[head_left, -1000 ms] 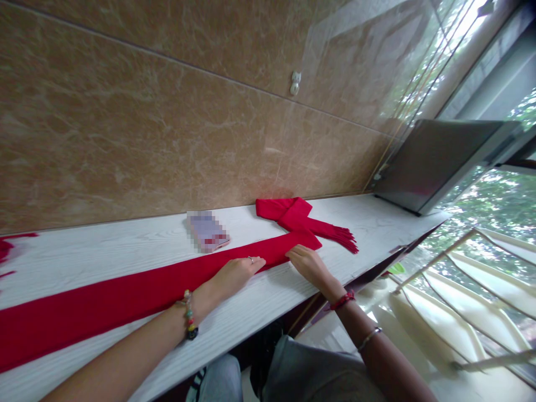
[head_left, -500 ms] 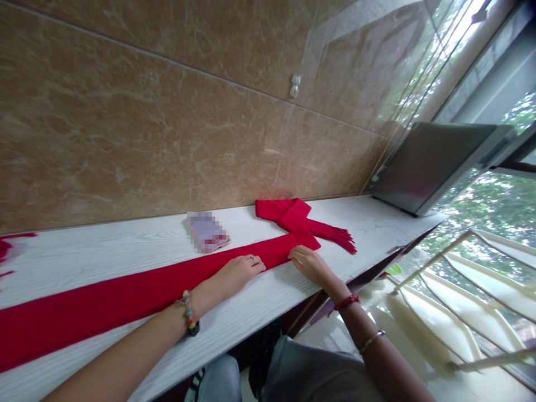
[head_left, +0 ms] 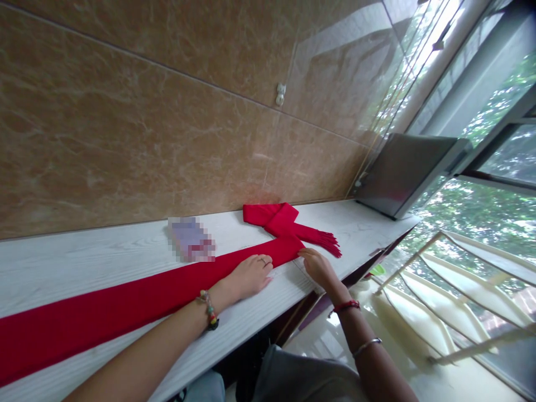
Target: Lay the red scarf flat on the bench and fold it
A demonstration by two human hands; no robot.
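A long red scarf (head_left: 125, 296) lies lengthwise along the white counter, its near edge running under my left forearm. My left hand (head_left: 251, 274), with a ring on one finger, is over the scarf's near edge, fingers together and bent down around that edge. At the scarf's right end, close to where it turns back, my right hand (head_left: 319, 268) pinches the near corner between thumb and fingers. Beyond my hands the scarf bends toward the wall in a folded loop (head_left: 268, 218), and a fringed end (head_left: 320, 239) points right.
A blurred-out flat device, perhaps a phone (head_left: 190, 240), lies behind the scarf on the white counter (head_left: 104, 245). Brown marbled tiles (head_left: 146, 139) rise at the back. A grey box-shaped appliance (head_left: 406, 173) stands at the far right end. Beside the counter is a cream tiered rack (head_left: 444, 312).
My left hand has slid right along the scarf's near edge, closer to my right hand, and its fingers have bent. My right hand has shifted slightly toward the scarf's corner. The view has turned right.
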